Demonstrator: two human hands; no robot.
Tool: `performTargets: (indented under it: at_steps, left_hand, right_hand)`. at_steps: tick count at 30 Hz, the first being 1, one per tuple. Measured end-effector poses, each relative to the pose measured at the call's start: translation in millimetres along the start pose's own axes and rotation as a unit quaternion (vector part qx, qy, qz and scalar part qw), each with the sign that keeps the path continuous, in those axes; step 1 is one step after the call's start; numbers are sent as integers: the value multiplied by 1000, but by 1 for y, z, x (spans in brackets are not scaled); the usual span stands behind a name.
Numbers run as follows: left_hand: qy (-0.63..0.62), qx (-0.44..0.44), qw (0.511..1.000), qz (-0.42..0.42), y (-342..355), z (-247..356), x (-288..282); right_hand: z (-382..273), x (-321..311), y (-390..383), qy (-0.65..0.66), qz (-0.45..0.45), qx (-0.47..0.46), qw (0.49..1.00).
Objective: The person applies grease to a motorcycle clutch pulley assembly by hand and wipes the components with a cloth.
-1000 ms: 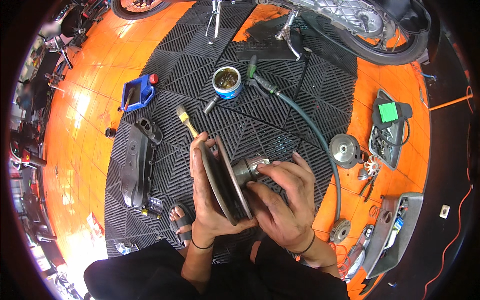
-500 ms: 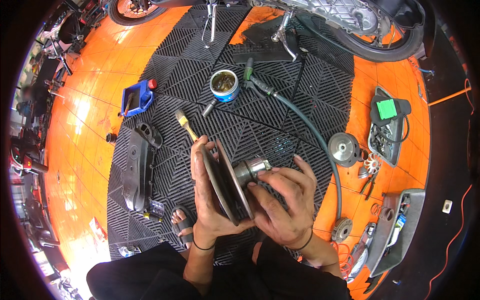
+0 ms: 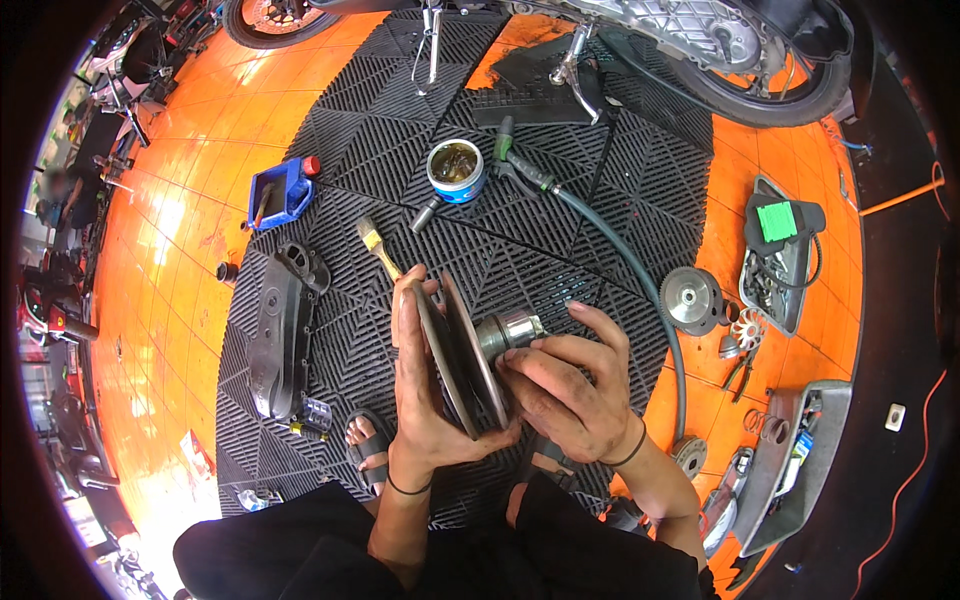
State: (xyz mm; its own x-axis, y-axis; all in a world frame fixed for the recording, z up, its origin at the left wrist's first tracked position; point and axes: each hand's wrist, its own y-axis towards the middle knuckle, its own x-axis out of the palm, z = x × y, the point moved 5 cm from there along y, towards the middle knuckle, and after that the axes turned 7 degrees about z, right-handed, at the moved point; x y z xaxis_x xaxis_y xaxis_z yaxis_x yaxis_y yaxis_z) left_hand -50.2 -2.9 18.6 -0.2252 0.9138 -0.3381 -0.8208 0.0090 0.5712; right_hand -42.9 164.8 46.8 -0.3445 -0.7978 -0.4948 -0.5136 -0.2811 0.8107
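A scooter driven pulley (image 3: 476, 365), with two dark metal discs and a shiny hub, is held upright and slightly tilted before me. My left hand (image 3: 418, 420) is closed round the left disc from below, fingers up along its outer face. At the other side, my right hand (image 3: 580, 400) has bent fingers gathered at the base of the hub, by the right disc; its topmost finger stretches out past the hub. Its fingertips are partly hidden. Behind my left fingers lies a paintbrush (image 3: 376, 246) with a yellow handle.
On the black rubber mat (image 3: 350, 300) stand an open grease tub (image 3: 455, 170), a small metal socket (image 3: 425, 214), an air gun (image 3: 520, 165) with its hose, and a black cover (image 3: 280, 340). A blue oil container (image 3: 283, 193) is left. Pulley parts (image 3: 690, 300) and trays (image 3: 800, 470) lie right.
My right fingers have slid from the hub's outer part toward the disc, so more of the hub's end shows. The pulley has turned slightly more upright in my left hand.
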Motion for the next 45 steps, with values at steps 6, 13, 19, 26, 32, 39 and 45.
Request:
performTargets:
  at_steps: [6,13,19,26,32,39,45]
  left_hand:
    - [-100,-69,993,-7,-2,-4,2]
    - [-115,-62,991,-3,-2,-4,-1]
    - [-87,-21,996,-9,5,6,-2]
    - [-39,-6,999,-14,5,12,-4]
    - [-108,-61,992,-24,4,9,-2]
    - [-236,-222,946,-13,-3,0,6]
    - [-294,-329,897,-10,-8,-9,12]
  right_hand:
    - [5,5,-1,24,3,7,1000]
    - [6,7,0,28,48,54,997]
    - [3,3,-2,43,60,63,995]
    - [-4,-3,-1,-23,50,13,998]
    - [0,-2,0,0,38,17,999]
    - [22,4,17,92,17,91,991]
    - [40,11,21,223,-84,241,941]
